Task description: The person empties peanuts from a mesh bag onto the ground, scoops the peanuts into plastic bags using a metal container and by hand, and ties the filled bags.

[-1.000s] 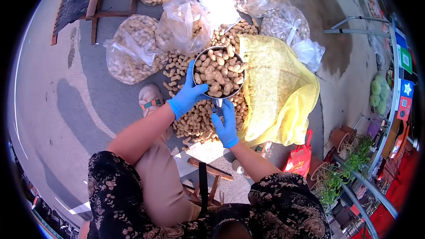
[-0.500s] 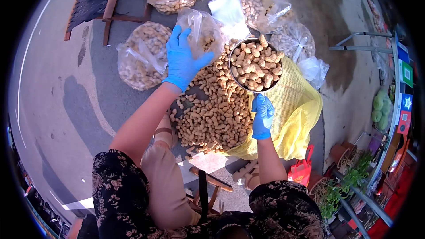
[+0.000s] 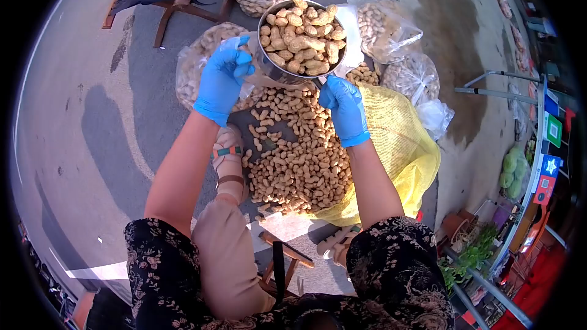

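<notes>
A: Clock centred on the loose peanut heap point(image 3: 299, 174), which lies on the ground point(image 3: 131, 165); where is the metal pan point(image 3: 284, 76)?

B: At twelve o'clock, held up, mouth facing upward; peanuts point(image 3: 299, 36) fill it and mound above the rim.

A: Right hand?

B: Right hand point(image 3: 343, 111) at half past one; blue glove; fingers closed around the pan's handle, thus clamped.

A: Left hand?

B: Left hand point(image 3: 224, 84) at half past ten; blue glove; fingers bent in towards the thumb, pinching the edge of a clear bag point(image 3: 262, 78); bag partly hidden by the pan, its contents unreadable.

A: Surroundings?

B: Yellow mesh sack point(image 3: 403, 140) at three, beside the heap; knotted bag point(image 3: 413, 79) at two; peanut bag point(image 3: 374, 27) at one; filled bag point(image 3: 194, 70) at half past ten, partly behind the left hand; sandalled foot point(image 3: 229, 156) at nine, close to the heap; wooden stool point(image 3: 293, 252) at six.
</notes>
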{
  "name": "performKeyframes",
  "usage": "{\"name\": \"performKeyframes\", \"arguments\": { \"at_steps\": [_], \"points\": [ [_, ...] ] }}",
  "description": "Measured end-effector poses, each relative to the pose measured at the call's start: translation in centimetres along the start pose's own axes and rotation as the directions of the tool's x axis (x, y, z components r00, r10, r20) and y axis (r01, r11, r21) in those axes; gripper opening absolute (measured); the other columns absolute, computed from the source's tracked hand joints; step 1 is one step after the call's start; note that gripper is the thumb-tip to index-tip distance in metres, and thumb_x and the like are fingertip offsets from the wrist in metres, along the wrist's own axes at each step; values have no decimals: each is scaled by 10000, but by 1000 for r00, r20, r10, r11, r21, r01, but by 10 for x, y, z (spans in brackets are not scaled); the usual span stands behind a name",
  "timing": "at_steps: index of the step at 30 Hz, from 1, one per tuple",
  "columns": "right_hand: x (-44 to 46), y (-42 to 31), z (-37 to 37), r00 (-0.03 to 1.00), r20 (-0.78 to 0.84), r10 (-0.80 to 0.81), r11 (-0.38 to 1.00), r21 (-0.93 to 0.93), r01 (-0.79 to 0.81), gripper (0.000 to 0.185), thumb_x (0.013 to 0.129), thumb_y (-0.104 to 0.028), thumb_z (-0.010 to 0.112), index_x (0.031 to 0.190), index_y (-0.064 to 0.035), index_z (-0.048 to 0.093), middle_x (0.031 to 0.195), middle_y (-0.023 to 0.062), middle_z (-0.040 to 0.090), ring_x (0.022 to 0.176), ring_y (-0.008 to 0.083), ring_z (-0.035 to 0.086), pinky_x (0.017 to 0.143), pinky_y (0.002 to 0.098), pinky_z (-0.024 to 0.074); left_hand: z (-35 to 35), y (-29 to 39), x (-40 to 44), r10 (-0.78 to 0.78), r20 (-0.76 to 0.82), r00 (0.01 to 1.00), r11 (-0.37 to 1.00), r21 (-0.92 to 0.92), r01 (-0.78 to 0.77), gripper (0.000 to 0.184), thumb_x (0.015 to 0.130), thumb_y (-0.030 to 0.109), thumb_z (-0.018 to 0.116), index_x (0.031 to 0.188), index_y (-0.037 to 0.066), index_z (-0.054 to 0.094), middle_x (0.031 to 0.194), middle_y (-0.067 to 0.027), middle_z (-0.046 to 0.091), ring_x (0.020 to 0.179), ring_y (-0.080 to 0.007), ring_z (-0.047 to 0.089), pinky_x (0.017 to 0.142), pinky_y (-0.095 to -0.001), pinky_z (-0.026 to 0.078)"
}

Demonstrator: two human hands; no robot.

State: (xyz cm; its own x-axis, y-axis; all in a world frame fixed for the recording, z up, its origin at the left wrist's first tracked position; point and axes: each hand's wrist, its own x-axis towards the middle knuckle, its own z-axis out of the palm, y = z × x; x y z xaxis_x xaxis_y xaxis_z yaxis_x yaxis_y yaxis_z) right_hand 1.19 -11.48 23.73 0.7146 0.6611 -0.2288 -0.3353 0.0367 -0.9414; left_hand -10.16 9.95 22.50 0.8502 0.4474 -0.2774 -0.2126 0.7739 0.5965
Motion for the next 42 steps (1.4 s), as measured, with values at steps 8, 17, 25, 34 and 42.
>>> {"name": "performKeyframes", "arguments": {
  "at_steps": [8, 17, 25, 34, 42],
  "points": [
    [33, 11, -7, 897, 94, -432, 332, -908, 255, 244, 722, -220, 636, 565, -50, 558, 552, 118, 515, 477, 237, 488, 490, 345, 391, 6, 17, -11, -62, 115, 991, 992, 120, 48, 585, 819, 51, 453, 1380, 39, 290, 576, 43, 388, 474, -45, 284, 470, -192, 268],
    [58, -16, 7, 934, 329, -139, -496, -840, 221, 228, 788, -196, 553, 606, -73, 616, 597, 102, 579, 572, 301, 558, 543, 417, 397, 22, 9, -20, -133, 111, 985, 966, 236, 104, 580, 833, 84, 498, 1383, 104, 315, 592, 51, 414, 497, -43, 307, 469, -184, 270],
    [54, -28, -7, 921, 276, -276, -533, -841, 92, 198, 735, -225, 572, 584, -114, 636, 582, 88, 600, 545, 288, 576, 504, 412, 392, 21, -5, -13, -169, -3, 986, 946, 282, 163, 598, 840, 95, 477, 1398, 63, 264, 580, 63, 371, 471, -26, 276, 429, -173, 227],
    [-13, -65, -58, 812, -247, -528, 481, -875, 47, 311, 806, -211, 636, 574, -33, 531, 510, 38, 466, 472, 134, 425, 472, 298, 370, 25, -4, -15, -116, 125, 985, 942, 330, 69, 620, 850, 96, 469, 1411, 50, 210, 580, 64, 415, 479, -21, 333, 451, -166, 278],
    [-128, 21, -50, 941, -337, 38, 993, -92, -73, 389, 938, -273, 443, 606, -71, 443, 637, 19, 457, 607, 89, 397, 596, 233, 329, 11, -27, -86, 152, 228, 962, -48, 974, -223, 852, 770, 291, 671, 1399, 4, 172, 1320, -213, 365, 1191, -307, 409, 947, -361, 381]
  ]
}}
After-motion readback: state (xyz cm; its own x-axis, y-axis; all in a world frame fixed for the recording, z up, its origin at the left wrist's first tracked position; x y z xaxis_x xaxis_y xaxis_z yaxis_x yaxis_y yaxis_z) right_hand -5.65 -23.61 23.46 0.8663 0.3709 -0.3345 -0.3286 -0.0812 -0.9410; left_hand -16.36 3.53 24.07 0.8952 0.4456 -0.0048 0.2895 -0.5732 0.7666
